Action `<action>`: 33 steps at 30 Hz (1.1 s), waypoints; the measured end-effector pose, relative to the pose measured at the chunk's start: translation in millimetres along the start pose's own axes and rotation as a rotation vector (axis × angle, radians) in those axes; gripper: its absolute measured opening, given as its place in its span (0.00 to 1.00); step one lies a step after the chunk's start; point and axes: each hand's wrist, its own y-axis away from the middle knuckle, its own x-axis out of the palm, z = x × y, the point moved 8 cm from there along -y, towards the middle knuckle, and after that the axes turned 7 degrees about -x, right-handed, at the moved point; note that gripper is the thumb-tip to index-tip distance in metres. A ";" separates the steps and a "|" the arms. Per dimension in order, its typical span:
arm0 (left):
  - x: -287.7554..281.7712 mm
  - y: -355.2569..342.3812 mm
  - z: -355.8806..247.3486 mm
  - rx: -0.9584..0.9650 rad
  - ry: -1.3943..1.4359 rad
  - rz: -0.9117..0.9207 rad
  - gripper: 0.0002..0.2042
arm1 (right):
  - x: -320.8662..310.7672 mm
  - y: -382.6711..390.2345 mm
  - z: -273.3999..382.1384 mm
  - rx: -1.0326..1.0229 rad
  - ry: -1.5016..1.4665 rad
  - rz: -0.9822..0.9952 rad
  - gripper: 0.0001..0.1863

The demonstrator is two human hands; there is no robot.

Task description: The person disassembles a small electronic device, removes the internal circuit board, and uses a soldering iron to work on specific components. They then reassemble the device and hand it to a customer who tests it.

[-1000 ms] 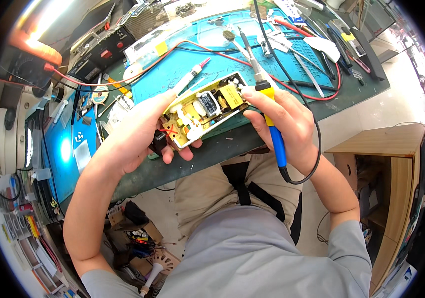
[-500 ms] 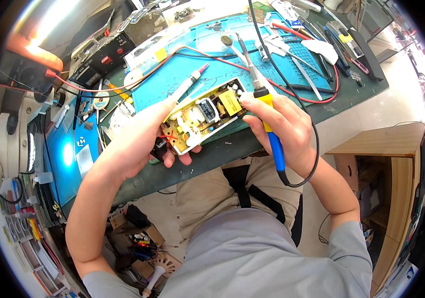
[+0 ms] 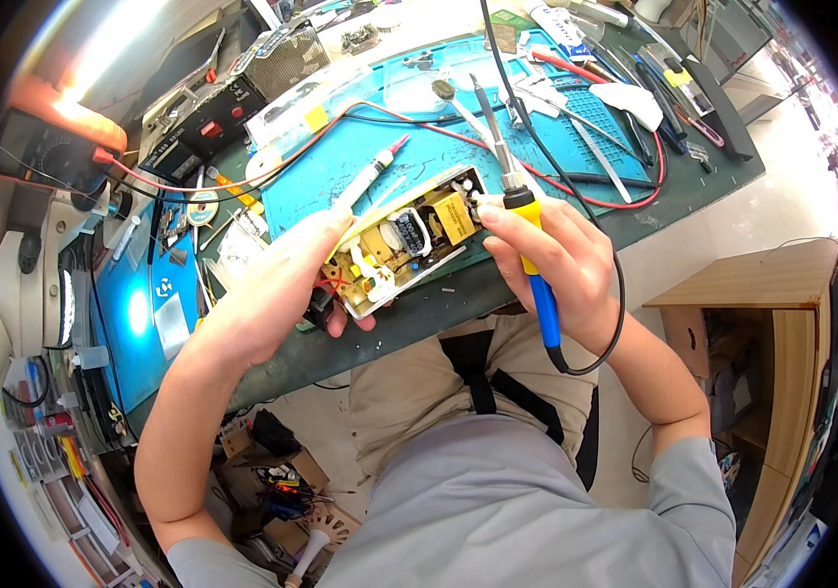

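My left hand [image 3: 306, 265] is closed round the left end of an open power supply [image 3: 407, 235], a pale case with a circuit board inside. Capacitors, a yellow block and blobs of white glue show on the board. Red wires and a black part hang at its lower left corner, by my fingers. In my right hand [image 3: 561, 250] is a soldering iron [image 3: 543, 299] with a blue and yellow handle. Its metal tip points up and away, over the mat. The fingertips of that hand are close to the case's right end; whether they touch it I cannot tell.
A blue mat [image 3: 341, 147] covers much of the green bench. On it lie a syringe [image 3: 372, 174], a brush [image 3: 445, 91], tweezers and red and black leads. The iron's black cord [image 3: 527, 127] crosses the mat. A black power unit [image 3: 205, 122] stands at the back left, a wooden cabinet [image 3: 733, 279] at the right.
The power supply has shifted slightly and tilted a little in my left hand. The soldering iron has moved slightly down, still in my right hand.
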 end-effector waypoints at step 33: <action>-2.9 -0.1 -0.3 -0.015 -0.052 0.007 0.24 | -4.4 4.4 -3.0 0.040 0.019 -0.037 0.29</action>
